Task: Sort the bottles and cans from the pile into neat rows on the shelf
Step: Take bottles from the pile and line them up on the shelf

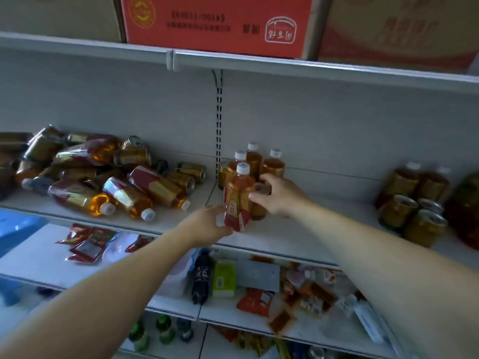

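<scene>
My left hand (207, 225) grips the base of an upright amber tea bottle (238, 195) with a red label and white cap, at the front of the shelf (285, 237). My right hand (280, 195) holds a gold can (260, 203) just right of that bottle. Behind them stand three upright bottles (259, 161) and a can (222, 174) in rows. A jumbled pile of lying bottles and cans (103, 174) fills the shelf's left part.
More upright bottles and cans (414, 203) stand at the shelf's right end. Cartons (217, 22) sit on the shelf above. The lower shelves hold snack packets (88, 244), a dark bottle (202, 275) and small boxes.
</scene>
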`<state>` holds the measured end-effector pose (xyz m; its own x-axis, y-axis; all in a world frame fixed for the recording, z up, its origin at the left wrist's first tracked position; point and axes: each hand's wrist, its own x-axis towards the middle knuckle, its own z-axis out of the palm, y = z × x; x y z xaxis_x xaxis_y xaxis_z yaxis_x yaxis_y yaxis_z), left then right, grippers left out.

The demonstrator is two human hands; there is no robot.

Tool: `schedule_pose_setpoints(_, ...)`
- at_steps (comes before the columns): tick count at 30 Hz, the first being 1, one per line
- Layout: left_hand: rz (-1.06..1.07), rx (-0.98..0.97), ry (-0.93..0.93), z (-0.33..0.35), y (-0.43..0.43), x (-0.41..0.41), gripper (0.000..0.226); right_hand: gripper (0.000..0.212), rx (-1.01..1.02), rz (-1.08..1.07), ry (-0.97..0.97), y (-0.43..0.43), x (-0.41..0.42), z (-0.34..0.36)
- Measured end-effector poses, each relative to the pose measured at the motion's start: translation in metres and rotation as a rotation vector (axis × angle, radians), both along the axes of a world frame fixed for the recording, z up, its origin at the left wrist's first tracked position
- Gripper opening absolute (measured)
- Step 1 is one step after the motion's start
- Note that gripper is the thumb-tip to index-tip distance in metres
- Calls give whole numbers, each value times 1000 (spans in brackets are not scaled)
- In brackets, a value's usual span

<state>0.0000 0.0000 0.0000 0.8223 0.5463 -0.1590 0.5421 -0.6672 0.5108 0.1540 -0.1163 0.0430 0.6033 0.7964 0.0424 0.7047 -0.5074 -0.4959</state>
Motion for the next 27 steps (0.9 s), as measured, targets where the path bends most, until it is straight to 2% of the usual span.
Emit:
schedule_pose_setpoints(2,39,-18,-13,-6,4,10,66,61,67,45,85,16,8,-5)
schedule_pose_setpoints(5,77,-30,43,-21,19,17,68,74,100,63,170,42,13,-21)
schedule_pose_setpoints(9,102,-26,78,-37,42,24,69,82,142,-14,141,63,14,-44)
schedule_pose_setpoints(16,70,0,61,-42,64,42,68,54,339,-63,134,49,6,-59)
schedule_pose_setpoints(20,68,-40,-80,-28,73,65,70,53,375,-180,112,24,20,-70)
schedule_pose_setpoints(24,47,-177,-337,-16,79,98,50,55,413,-298,126,1,33,-73)
schedule_pose_setpoints(27,118,-286,-418,-16,79,118,79,61,520,-348,195,-7,37,-75)
